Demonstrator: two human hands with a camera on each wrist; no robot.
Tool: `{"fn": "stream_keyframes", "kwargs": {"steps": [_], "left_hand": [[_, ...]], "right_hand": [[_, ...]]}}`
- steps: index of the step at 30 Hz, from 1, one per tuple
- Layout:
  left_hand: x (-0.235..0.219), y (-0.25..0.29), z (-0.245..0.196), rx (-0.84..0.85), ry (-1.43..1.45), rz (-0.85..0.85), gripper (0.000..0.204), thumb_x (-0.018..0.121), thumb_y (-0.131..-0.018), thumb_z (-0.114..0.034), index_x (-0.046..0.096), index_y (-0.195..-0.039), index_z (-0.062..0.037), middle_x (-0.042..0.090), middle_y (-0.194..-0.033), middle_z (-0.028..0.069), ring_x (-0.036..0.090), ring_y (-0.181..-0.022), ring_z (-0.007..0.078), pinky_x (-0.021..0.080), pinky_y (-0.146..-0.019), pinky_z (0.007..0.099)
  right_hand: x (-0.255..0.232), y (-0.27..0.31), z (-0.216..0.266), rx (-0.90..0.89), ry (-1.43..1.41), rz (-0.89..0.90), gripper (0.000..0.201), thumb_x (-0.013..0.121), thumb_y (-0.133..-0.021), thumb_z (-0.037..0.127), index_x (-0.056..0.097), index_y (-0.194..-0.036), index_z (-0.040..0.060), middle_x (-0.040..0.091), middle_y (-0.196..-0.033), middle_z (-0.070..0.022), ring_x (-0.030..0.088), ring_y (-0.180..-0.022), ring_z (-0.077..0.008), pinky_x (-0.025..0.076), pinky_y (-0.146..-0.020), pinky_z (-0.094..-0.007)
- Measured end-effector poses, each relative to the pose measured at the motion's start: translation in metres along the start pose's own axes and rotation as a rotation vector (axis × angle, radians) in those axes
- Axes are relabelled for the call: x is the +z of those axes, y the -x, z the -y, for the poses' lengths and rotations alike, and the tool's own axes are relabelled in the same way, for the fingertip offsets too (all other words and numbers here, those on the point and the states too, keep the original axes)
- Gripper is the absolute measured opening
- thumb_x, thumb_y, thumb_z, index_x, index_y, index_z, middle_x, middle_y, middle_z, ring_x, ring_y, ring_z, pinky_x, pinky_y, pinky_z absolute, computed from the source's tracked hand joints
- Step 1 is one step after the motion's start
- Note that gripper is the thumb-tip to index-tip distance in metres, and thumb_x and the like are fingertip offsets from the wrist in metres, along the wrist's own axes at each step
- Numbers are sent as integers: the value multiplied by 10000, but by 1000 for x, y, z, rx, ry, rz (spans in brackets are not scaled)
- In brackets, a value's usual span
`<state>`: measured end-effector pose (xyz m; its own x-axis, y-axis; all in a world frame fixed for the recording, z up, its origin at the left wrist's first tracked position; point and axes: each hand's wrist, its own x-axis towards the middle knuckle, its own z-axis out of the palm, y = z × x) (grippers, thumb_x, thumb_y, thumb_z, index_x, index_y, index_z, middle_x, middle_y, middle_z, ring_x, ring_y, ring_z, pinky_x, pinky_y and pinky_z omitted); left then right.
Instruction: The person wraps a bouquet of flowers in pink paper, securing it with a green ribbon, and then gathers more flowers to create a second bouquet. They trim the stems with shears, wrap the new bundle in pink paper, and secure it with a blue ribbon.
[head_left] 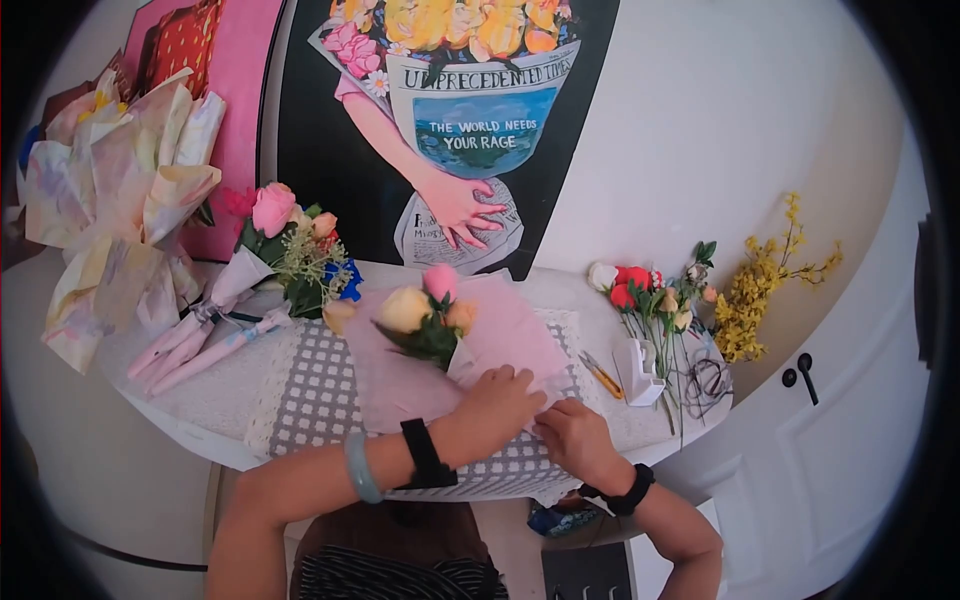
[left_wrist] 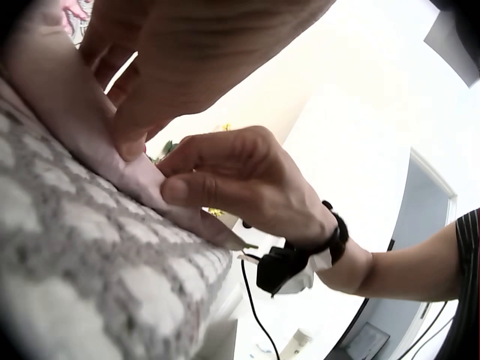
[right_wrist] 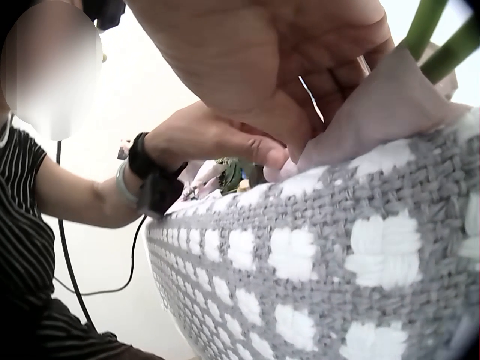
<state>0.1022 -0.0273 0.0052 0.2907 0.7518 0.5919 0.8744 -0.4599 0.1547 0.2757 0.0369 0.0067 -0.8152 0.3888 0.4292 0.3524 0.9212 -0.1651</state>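
Pink wrapping paper point(head_left: 520, 345) lies round a small bunch of flowers with a cream rose point(head_left: 405, 309), a pink bud and green leaves. My left hand point(head_left: 500, 408) pinches the gathered paper below the blooms. Close beside it, my right hand point(head_left: 582, 440) pinches the paper's lower edge. In the left wrist view, the right hand's thumb and fingers point(left_wrist: 225, 176) grip the pink paper point(left_wrist: 139, 180) just above the cloth. Green stems point(right_wrist: 425, 30) stick out of the paper in the right wrist view, near my right hand point(right_wrist: 247, 67).
A wrapped bouquet point(head_left: 272, 212) and crumpled patterned paper point(head_left: 120, 200) are at the left. Toward the right lie a yellow cutter point(head_left: 603, 377), a white tape dispenser point(head_left: 638, 372), loose flowers point(head_left: 632, 285) and yellow blossom sprays point(head_left: 745, 310). A checked runner point(head_left: 310, 385) covers the table's middle.
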Motion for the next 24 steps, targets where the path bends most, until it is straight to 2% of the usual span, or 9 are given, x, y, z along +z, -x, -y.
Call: {"fn": "stream_keyframes", "kwargs": {"steps": [3, 6, 9, 12, 13, 16, 18, 21, 24], "left_hand": [[10, 9, -14, 59, -244, 55, 166, 562, -697, -101, 584, -856, -60, 536, -849, 92, 497, -858, 246, 390, -769, 369], [11, 5, -17, 38, -313, 95, 142, 551, -710, -116, 592, -831, -55, 545, -816, 78, 499, -842, 230, 375, -767, 367], [16, -6, -18, -4, -309, 191, 119, 553, -703, -114, 602, -797, -61, 556, -778, 69, 507, -816, 233, 372, -750, 352], [23, -9, -11, 10, -269, 153, 89, 561, -702, -114, 605, -766, -70, 568, -755, 64, 515, -792, 235, 372, -743, 345], [24, -10, -9, 5, -235, 154, 85, 562, -704, -113, 605, -767, -73, 570, -759, 66, 520, -801, 236, 374, -741, 346], [29, -15, 4, 11, -142, 170, 86, 572, -708, -107, 601, -784, -78, 575, -764, 72, 532, -834, 245, 381, -740, 354], [30, -21, 14, 29, -105, 179, 112, 584, -706, -101, 593, -814, -73, 575, -757, 77, 536, -862, 259, 387, -744, 368], [22, -25, 22, -71, 157, 194, 186, 596, -693, -70, 573, -877, -69, 564, -806, 97, 534, -888, 291, 395, -763, 392], [17, -20, 23, 85, 162, 82, 254, 591, -681, -29, 555, -930, -67, 538, -871, 113, 513, -892, 312, 390, -793, 395]], "right_hand": [[1, -6, -16, 91, -176, 51, 57, 641, -729, 87, 644, -761, 40, 593, -696, -126, 582, -707, -286, 468, -618, -386], [-6, -12, -22, 284, -405, 179, 63, 644, -733, 92, 654, -764, 38, 593, -676, -148, 587, -708, -300, 466, -606, -398], [-6, -9, -26, 352, -458, 225, 82, 644, -737, 100, 628, -777, 30, 594, -709, -131, 590, -713, -296, 469, -591, -402], [2, -2, 0, 177, -4, -113, 109, 650, -730, 103, 590, -789, 34, 576, -732, -108, 578, -700, -293, 471, -597, -393], [0, 0, 8, 78, 119, -114, 141, 659, -716, 102, 559, -802, 52, 547, -738, -88, 559, -689, -290, 470, -607, -389], [4, 6, 3, 16, 125, -139, 137, 656, -717, 94, 583, -822, 44, 543, -742, -108, 543, -646, -322, 469, -600, -401], [3, 4, 1, 50, 121, -112, 110, 663, -709, 90, 593, -778, 41, 548, -730, -109, 551, -658, -315, 467, -606, -400], [1, 0, -10, 105, 0, -55, 97, 674, -703, 89, 610, -736, 24, 557, -705, -117, 559, -668, -318, 461, -606, -393], [-2, -4, -21, 191, -129, 7, 95, 670, -709, 106, 642, -750, 25, 576, -695, -142, 578, -674, -315, 462, -609, -386]]}}
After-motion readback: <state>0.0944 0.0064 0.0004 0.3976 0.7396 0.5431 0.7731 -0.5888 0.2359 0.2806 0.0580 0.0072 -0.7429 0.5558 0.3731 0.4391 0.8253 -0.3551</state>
